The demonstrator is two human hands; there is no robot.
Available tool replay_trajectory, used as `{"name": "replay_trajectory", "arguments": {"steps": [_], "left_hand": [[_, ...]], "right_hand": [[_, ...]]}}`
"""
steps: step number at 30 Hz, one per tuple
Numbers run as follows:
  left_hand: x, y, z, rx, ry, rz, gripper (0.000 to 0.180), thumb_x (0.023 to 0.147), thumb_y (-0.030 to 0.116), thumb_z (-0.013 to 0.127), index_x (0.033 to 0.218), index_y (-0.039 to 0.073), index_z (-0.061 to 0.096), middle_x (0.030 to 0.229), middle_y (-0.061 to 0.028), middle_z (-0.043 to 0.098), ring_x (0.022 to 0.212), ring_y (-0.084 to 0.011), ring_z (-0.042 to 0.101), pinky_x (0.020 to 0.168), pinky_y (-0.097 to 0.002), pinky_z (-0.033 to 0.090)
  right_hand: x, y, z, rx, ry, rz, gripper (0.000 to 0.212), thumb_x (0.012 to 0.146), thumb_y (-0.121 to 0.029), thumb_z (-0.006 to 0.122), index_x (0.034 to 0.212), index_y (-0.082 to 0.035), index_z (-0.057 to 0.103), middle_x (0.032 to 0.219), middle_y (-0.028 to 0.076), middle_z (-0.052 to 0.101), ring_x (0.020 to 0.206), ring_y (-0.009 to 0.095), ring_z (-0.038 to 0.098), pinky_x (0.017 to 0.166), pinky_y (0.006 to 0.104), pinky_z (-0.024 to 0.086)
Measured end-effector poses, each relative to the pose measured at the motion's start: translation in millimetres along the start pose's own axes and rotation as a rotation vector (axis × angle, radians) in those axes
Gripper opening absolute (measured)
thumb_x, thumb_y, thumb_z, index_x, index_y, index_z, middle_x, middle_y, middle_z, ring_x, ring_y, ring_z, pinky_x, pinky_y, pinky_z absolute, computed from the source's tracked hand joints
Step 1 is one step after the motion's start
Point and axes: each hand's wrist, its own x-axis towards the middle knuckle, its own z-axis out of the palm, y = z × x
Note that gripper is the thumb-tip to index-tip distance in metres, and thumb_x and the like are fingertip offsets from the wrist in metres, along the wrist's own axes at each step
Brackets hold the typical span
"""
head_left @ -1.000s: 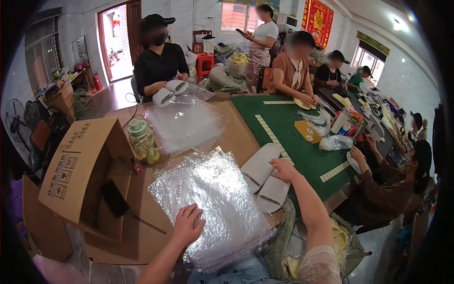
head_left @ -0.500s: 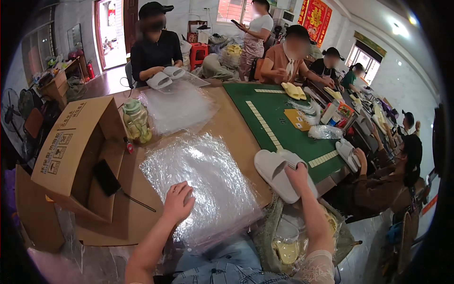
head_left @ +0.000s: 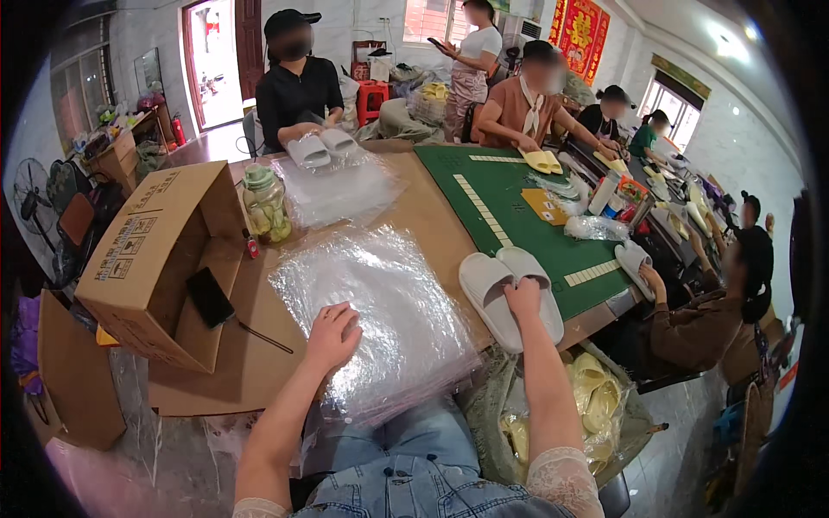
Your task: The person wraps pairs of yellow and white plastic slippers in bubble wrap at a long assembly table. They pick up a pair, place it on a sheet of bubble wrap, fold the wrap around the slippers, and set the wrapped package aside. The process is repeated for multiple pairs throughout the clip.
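A stack of clear plastic bags [head_left: 389,285] lies on the cardboard-covered table in front of me. My left hand [head_left: 332,337] rests on its near left part, fingers stretched and holding nothing. To the right, my right hand [head_left: 523,304] grips a pair of white slippers [head_left: 485,281] by their inner sides, the two held side by side. They are over the near edge of the green mat [head_left: 449,186]. Below my right forearm, a sack [head_left: 635,427] holds several pale yellow slippers [head_left: 591,380] in clear plastic.
At left stand an open cardboard box [head_left: 142,250], a black phone [head_left: 210,298] with a strap, and a jar [head_left: 266,207] with a green lid. Beyond lies another bag stack [head_left: 337,194]. Co-workers around the table handle white and yellow slippers.
My right hand and the white slippers have moved slightly away from me. The left hand stays on the bags. Across the mat, a co-worker's hand has come down to the yellow slippers.
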Motion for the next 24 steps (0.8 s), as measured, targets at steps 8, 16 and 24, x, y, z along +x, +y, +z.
{"name": "replay_trajectory", "arguments": {"steps": [8,16,24], "left_hand": [[0,14,2,0.324,-0.017,0.138,0.031,0.087,0.026,0.072,0.114,0.011,0.07,0.128,-0.0151,0.063,0.121,-0.0386,0.055,0.1,-0.0491,0.047],[-27,71,4,0.147,-0.468,0.121,0.08,0.08,0.066,0.071,0.144,0.02,0.055,0.156,-0.0192,0.041,0.145,-0.0412,0.036,0.12,-0.0543,0.028],[-35,62,12,0.108,-0.468,0.087,0.072,0.088,0.061,0.065,0.148,0.022,0.052,0.161,-0.018,0.035,0.149,-0.0414,0.03,0.122,-0.0568,0.023]], "right_hand": [[-42,-18,-12,-0.132,0.071,0.003,0.043,0.085,-0.038,0.071,0.093,0.004,0.071,0.099,0.025,0.07,0.099,0.042,0.067,0.089,0.0512,0.053],[-43,-5,4,-0.072,0.171,-0.04,0.04,0.086,-0.035,0.07,0.088,0.005,0.07,0.095,0.025,0.069,0.097,0.043,0.064,0.089,0.053,0.049],[-61,-12,7,0.043,0.091,-0.187,0.033,0.082,-0.026,0.07,0.085,0.007,0.07,0.095,0.029,0.067,0.094,0.047,0.063,0.086,0.0549,0.048]]}}
